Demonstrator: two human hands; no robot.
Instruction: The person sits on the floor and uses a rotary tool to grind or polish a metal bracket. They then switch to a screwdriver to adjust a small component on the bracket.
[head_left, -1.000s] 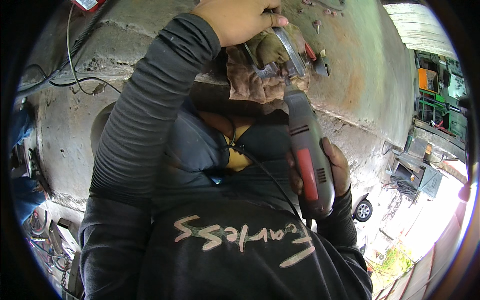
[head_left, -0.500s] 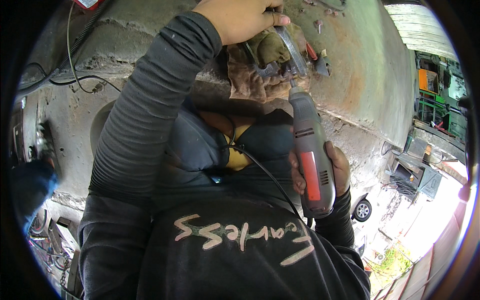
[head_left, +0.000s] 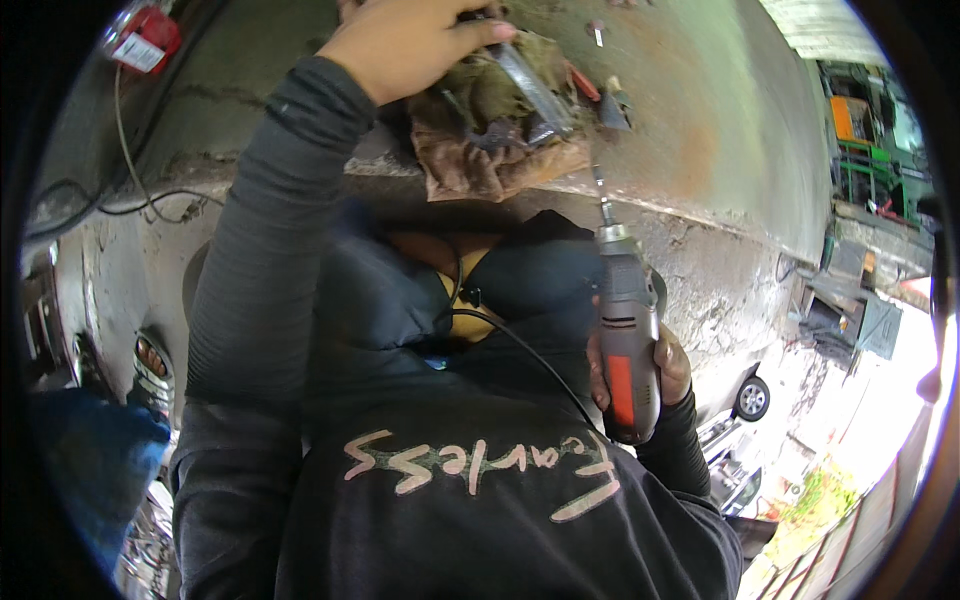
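My left hand [head_left: 405,45] reaches to the top of the view, its thumb and fingers closed on the upper end of a grey metal bar [head_left: 530,88]. Under the bar lies a crumpled brown cloth [head_left: 470,165]. My right hand [head_left: 672,362] is wrapped round a grey rotary grinder [head_left: 625,300] with an orange-red label. The grinder points away from me, and its thin bit stands apart from the bar, to the right of the cloth. A black cord runs from the tool's rear across my lap.
Right of the cloth lie a red-handled tool [head_left: 582,82] and a small dark grey piece [head_left: 613,112]. Cables [head_left: 120,205] and a red object [head_left: 148,42] are at the far left. Another person's blue-clothed leg [head_left: 85,470] and sandalled foot [head_left: 152,357] are at the left.
The grinder's bit has moved away from the bar's near end, toward the right and nearer to me. The view has shifted slightly. My left hand keeps its hold on the bar.
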